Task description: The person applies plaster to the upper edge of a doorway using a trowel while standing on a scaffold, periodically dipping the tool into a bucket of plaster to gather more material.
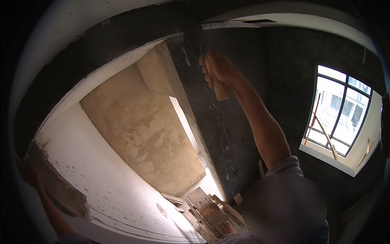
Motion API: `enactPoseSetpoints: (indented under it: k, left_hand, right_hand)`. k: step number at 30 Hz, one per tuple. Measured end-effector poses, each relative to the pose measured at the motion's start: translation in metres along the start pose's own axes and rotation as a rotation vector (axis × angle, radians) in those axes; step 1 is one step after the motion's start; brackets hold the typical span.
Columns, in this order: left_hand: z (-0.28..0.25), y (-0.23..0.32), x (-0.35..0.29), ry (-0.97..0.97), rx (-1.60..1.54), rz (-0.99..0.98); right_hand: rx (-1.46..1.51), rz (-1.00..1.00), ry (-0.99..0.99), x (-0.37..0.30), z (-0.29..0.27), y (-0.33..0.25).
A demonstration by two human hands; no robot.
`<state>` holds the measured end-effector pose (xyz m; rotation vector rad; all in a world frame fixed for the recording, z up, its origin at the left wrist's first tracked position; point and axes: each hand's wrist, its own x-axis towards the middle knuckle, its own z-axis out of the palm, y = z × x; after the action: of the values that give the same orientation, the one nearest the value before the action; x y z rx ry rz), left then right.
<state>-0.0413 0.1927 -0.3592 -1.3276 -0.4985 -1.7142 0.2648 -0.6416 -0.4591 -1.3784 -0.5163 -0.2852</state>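
Up at the dark wall surface, my right hand (219, 69) is raised and closed around the light wooden handle of a trowel (219, 90). Its dark blade blends into the shadow above my fingers, so its edges are hard to make out. At the far left, my left hand (29, 173) is dim and close to the picture's rim. It grips the edge of a grey-brown, mortar-smeared board (67, 189); most of its fingers are lost in shadow.
Below are rough wooden planks (207, 211) with a bare foot (228, 227) on them. A spattered white wall (97, 162) curves along the left, with patchy tan plaster (150, 134) beyond. To the right, a dark-framed window (341, 110) has wooden sticks leaning at it.
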Motion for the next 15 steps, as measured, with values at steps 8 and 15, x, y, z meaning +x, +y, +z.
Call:
enactPoseSetpoints:
  k: [8,15]
  left_hand:
    - [-0.007,-0.005,-0.012,-0.082,0.135,-0.003]
    - [-0.026,0.028,-0.004,-0.236,0.286,-0.056]
  right_hand:
    - [0.097,0.032,-0.076,-0.048,0.012,-0.008]
    - [0.242,0.057,-0.198,-0.01,0.074,-0.025]
